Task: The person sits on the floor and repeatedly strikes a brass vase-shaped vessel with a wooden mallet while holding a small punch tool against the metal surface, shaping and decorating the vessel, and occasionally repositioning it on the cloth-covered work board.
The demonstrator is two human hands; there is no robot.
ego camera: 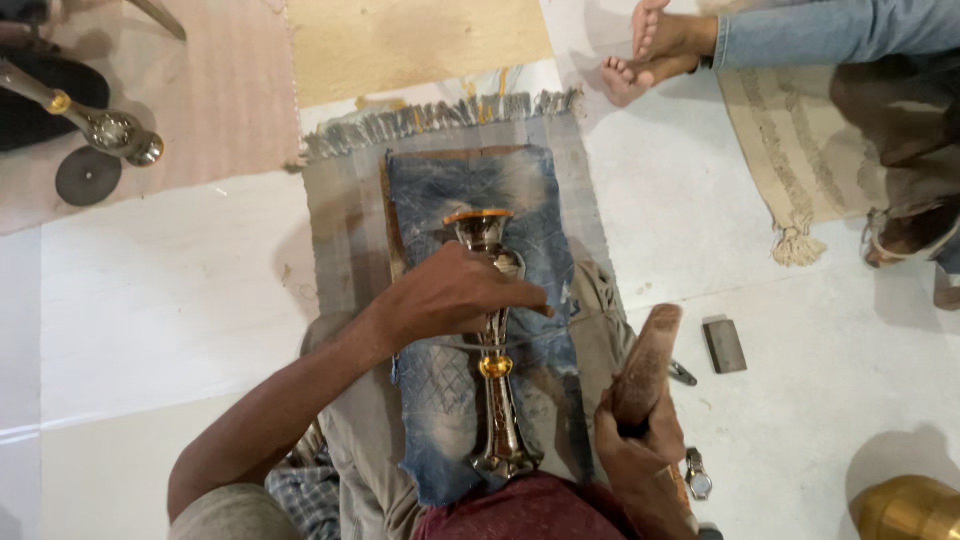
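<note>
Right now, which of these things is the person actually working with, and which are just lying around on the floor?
In use:
left hand
metal vase
denim cloth
right hand
wooden mallet

Lying about:
small grey block
dark round disc
second metal piece
brass pot

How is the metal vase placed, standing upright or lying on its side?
Lying on its side. The metal vase stretches along the blue cloth, rim away from the person; the left hand presses on it.
</note>
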